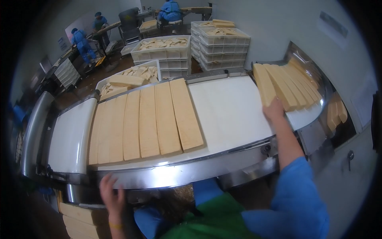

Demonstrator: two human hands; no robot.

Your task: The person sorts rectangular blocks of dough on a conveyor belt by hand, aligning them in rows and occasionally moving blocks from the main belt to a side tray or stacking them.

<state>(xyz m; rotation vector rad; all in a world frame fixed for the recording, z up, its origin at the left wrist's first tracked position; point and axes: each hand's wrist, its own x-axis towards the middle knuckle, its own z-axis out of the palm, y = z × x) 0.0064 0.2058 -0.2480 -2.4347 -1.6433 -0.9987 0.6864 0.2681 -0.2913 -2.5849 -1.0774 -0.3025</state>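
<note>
My right hand (274, 109) grips the near end of a long, pale-yellow bread loaf (263, 81), the leftmost of a leaning row at the conveyor's right end. Some of its fingers are hidden. Several similar loaves (296, 85) lie beside that one, towards the curved steel guard. On the left part of the white conveyor belt (225, 107), more long loaves (149, 123) lie side by side. My left hand (112, 193) hangs just below the steel front edge, fingers apart and holding nothing.
White crates (163, 55) with broken bread pieces stand behind the conveyor, stacked higher at the back (225, 49). More loaves (81, 221) lie low at the left, and others (336, 111) show through a wall opening at right. Several people in blue (82, 44) work farther back.
</note>
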